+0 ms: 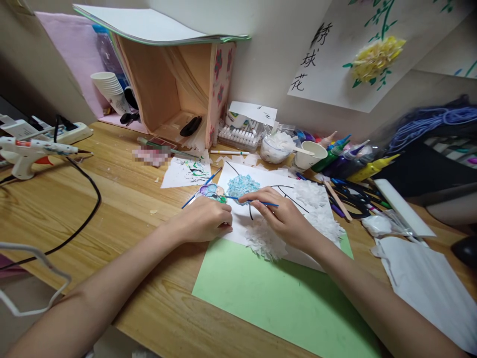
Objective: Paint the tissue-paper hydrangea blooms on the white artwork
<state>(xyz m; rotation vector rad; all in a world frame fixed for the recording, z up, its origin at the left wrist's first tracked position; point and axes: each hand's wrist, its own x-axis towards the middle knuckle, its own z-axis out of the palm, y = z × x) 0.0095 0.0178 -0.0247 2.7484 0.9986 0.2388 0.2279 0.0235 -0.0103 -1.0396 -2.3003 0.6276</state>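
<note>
My right hand [281,216] is closed on a thin blue paintbrush [270,203], whose tip points left toward a small paint palette [209,190]. Beside the palette my left hand [208,219] rests with curled fingers; what they hold, if anything, is hidden. A blue paper flower [243,188] sits on a white sheet [231,174] with black stem lines. White paper flowers [265,241] lie on the same sheet, partly under my right hand. Below it is a green sheet [286,303]. A second blue brush [213,177] lies by the palette.
A glue gun [33,151] with a black cable is at left. Behind stand an open box [175,74], a bowl of white scraps [278,146], a paper cup [310,155] and paint bottles [367,169]. White tissue [428,283] lies at right.
</note>
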